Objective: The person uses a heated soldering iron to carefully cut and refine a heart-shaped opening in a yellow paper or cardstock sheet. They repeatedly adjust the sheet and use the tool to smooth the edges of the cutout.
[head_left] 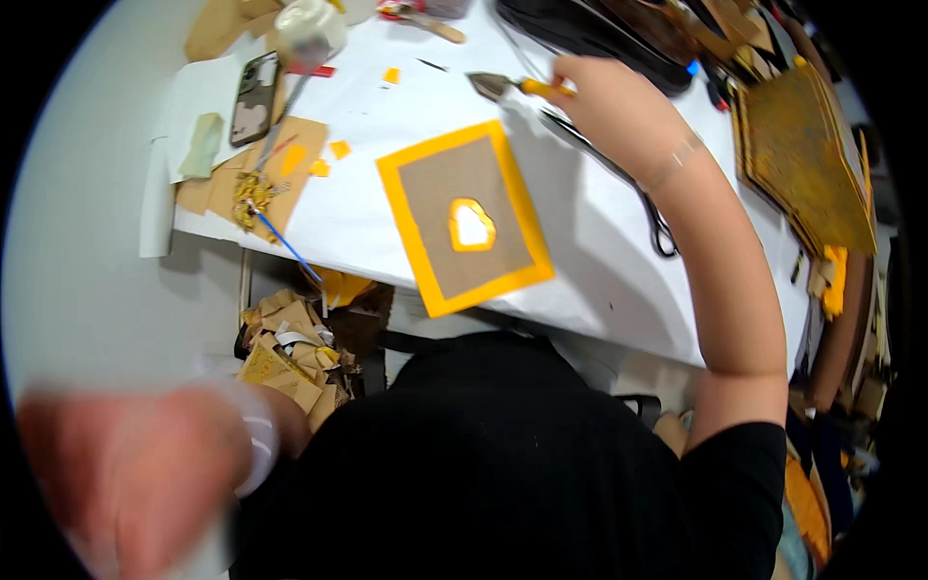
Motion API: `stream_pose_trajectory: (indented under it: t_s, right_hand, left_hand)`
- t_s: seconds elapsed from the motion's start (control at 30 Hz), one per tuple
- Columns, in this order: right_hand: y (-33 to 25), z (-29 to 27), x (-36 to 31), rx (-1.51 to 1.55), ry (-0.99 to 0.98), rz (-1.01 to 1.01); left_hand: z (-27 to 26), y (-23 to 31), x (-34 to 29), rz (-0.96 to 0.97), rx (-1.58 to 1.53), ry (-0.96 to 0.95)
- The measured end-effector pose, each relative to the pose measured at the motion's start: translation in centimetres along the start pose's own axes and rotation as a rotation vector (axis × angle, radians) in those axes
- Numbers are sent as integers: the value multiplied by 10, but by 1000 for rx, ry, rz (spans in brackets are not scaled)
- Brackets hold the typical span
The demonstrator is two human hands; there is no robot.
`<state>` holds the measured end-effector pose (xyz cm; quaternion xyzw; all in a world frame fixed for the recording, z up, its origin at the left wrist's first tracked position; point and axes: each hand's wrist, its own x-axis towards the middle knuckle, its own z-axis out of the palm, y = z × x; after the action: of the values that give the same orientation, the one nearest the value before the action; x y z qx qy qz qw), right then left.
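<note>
At the far side of the table, my right hand (601, 95) is closed round the yellow handle of a hand tool with a pointed grey metal head (490, 85); its exact kind is unclear. Beneath my right forearm lies a pair of black-handled scissors (662, 237), partly hidden. A brown rectangular panel (425, 208) with a yellow border and a yellow-edged hole lies by the near table edge, one corner past it. My left hand (145, 464) is off the table at the lower left, smeared by motion, so its fingers cannot be read.
On the white table (599, 280) a phone (254, 99), brown card (300, 155) and yellow scraps (339, 150) lie to the left. A black bag (599, 34) sits at the back. Stacked brown boards (802, 145) stand right. Below the left edge is a heap of card offcuts (290, 358).
</note>
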<state>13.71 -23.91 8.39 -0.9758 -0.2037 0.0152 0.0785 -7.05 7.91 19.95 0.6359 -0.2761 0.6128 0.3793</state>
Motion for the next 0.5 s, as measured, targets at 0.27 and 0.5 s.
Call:
stream_pose_trajectory:
  t_s: [0.27,0.5]
  right_hand:
    - [15,5,-10,-10,29,37]
    - [18,1,-5,84,10,43]
  left_hand:
    - [94,-25,-207,-768,157,-827]
    - [107,-37,-202,-614,272,-983]
